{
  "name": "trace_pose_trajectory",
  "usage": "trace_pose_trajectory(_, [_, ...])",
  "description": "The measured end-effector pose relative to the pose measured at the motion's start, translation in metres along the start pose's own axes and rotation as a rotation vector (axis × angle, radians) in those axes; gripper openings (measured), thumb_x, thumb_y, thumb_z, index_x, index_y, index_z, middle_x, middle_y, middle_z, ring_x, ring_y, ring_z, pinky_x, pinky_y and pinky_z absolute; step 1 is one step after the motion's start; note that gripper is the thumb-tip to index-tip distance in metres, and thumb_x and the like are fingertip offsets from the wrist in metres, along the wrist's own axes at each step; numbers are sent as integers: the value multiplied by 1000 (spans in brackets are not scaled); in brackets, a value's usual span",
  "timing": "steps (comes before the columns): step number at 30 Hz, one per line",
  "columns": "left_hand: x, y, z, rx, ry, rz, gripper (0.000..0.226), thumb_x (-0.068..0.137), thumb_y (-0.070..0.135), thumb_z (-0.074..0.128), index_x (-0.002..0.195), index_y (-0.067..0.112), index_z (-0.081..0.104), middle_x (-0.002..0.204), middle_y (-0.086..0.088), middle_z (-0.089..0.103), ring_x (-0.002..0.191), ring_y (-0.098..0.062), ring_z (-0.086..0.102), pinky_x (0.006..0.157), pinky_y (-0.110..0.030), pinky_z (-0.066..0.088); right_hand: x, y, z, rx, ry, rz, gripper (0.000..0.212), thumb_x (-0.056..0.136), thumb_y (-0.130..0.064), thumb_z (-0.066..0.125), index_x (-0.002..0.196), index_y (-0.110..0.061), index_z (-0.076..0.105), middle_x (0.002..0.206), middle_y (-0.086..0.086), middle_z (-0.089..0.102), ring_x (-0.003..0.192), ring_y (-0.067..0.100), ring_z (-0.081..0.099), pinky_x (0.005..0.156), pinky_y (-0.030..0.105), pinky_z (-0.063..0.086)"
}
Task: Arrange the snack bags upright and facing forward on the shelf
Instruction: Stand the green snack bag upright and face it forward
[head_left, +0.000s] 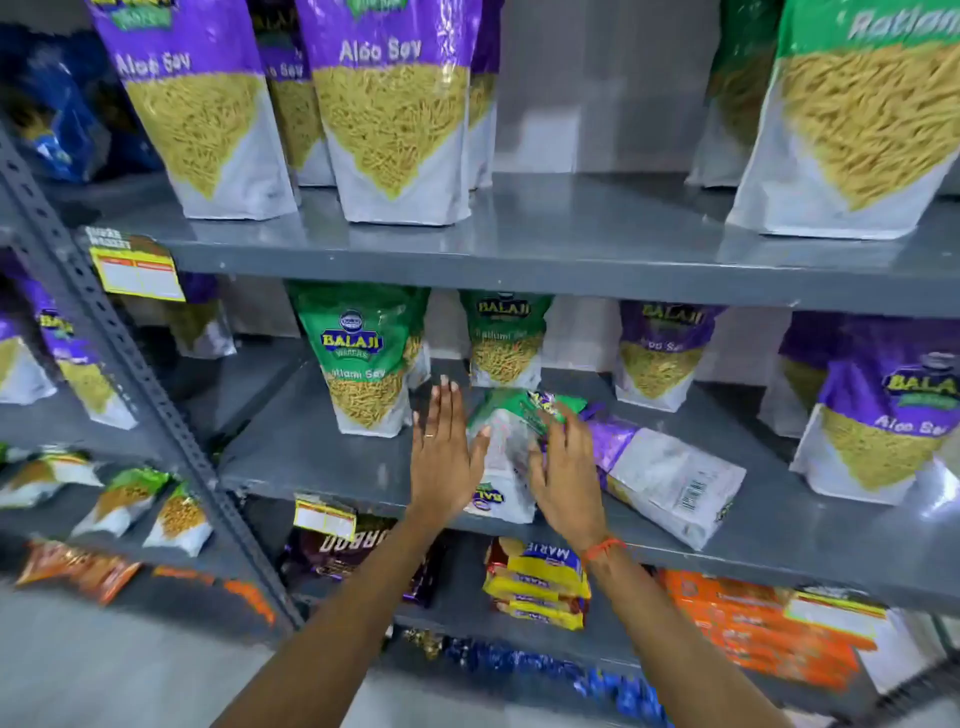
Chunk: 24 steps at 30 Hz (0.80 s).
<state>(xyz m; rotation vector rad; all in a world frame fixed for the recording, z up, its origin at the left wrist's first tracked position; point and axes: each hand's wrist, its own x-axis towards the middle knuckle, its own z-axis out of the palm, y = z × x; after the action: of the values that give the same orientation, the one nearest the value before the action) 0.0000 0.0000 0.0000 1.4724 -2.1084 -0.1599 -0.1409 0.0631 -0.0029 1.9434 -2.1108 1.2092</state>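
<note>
A green Ratlami Sev bag (506, 447) lies flat, back side up, at the front of the middle grey shelf (311, 457). My left hand (444, 452) is flat with fingers apart against its left side. On the bag's right side and green top rests my right hand (563, 467), fingers spread. A purple Aloo Sev bag (670, 478) lies flat, back side up, just right of it. Upright bags stand behind: a green one (363, 358) at left, a second green one (506, 338) further back, a purple one (657, 353) and a larger purple one (883, 410) at right.
The top shelf (571, 234) carries upright purple Aloo Sev bags (389, 109) and a green bag (857, 119). Biscuit packs (540, 582) and orange packs (753, 629) lie on the lower shelf. A slotted grey upright (119, 353) divides off the left bay with small tipped bags (124, 499).
</note>
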Motion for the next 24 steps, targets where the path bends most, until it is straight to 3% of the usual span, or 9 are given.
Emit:
trace_pose_trajectory(3, [23, -16, 19, -259, -342, -224, 66, 94, 48, 20, 145, 10, 4, 158, -10, 0, 146, -24, 3, 121, -43, 6, 3, 9, 30, 26, -197, 223, 37, 90, -24, 37, 111, 2, 53, 117, 27, 54, 109, 41, 52, 95, 44, 41])
trace_pose_trajectory(6, [46, -32, 36, -500, -587, -408, 51, 96, 39, 26, 138, 11, 32, 153, -18, 26, 140, -31, 27, 117, -44, 20, 16, 12, 44, 39, -214, 451, 28, 91, -20, 44, 100, 3, 58, 112, 30, 57, 100, 42, 59, 86, 45, 47])
trace_pose_trajectory(9, [66, -45, 49, -503, -525, -440, 43, 96, 29, 36, 108, -7, 57, 118, -36, 57, 113, -44, 54, 96, -49, 43, 37, 23, 52, -73, -253, 510, 30, 89, -24, 48, 92, 1, 63, 104, 29, 66, 97, 42, 62, 82, 44, 48])
trace_pose_trajectory(12, [81, -55, 56, -525, -355, -533, 27, 86, 15, 55, 92, -10, 65, 100, -35, 66, 99, -41, 63, 84, -46, 48, 52, 31, 56, -82, -298, 626, 33, 88, -30, 53, 92, -1, 67, 104, 26, 68, 99, 40, 62, 83, 40, 49])
trace_pose_trajectory(15, [88, -62, 64, -525, -321, -605, 23, 79, 15, 65, 90, -5, 69, 100, -27, 70, 98, -35, 66, 86, -41, 50, 60, 42, 64, 35, -301, 724, 33, 85, -31, 58, 74, -2, 69, 87, 23, 69, 87, 35, 64, 75, 35, 49])
trace_pose_trajectory(18, [91, -68, 71, -570, -314, -689, 22, 75, 13, 68, 91, -1, 71, 101, -23, 72, 97, -31, 67, 87, -37, 52, 57, 61, 72, 225, -309, 886, 35, 75, -29, 67, 48, -11, 55, 63, 17, 59, 65, 30, 58, 66, 37, 54])
trace_pose_trajectory(20, [91, -71, 75, -621, -312, -743, 21, 74, 12, 68, 91, 0, 72, 100, -22, 72, 96, -31, 67, 88, -41, 54, 56, 64, 70, 383, -281, 981, 29, 74, -19, 70, 50, -14, 54, 61, 15, 56, 54, 24, 54, 61, 37, 55])
trace_pose_trajectory(22, [90, -71, 72, -658, -299, -755, 20, 75, 11, 65, 89, -2, 71, 98, -22, 72, 95, -32, 67, 85, -42, 55, 59, 60, 66, 491, -258, 1005, 28, 78, -6, 67, 53, -10, 55, 56, 9, 52, 48, 17, 46, 46, 24, 51])
trace_pose_trajectory(24, [86, -68, 62, -685, -269, -754, 18, 78, 10, 61, 87, -3, 70, 94, -22, 72, 92, -33, 67, 76, -34, 52, 60, 60, 70, 542, -210, 984, 31, 81, -1, 61, 52, -10, 55, 55, 8, 50, 46, 15, 42, 44, 21, 45])
